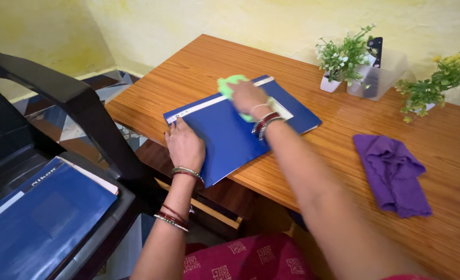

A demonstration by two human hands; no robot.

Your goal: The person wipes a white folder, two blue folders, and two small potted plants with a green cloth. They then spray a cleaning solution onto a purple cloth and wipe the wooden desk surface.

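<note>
Your right hand presses a green cloth onto the blue folder, which lies at the wooden table's near-left edge, one corner overhanging; your left hand rests flat, fingers spread, on that side. A hard wipe could slide it off; purple cloth lies right

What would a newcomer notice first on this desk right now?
The blue folder at the wooden table's near edge draws the eye: the left hand lies flat on its corner while the right hand presses a green cloth onto it. A crumpled purple cloth lies to the right.
</note>
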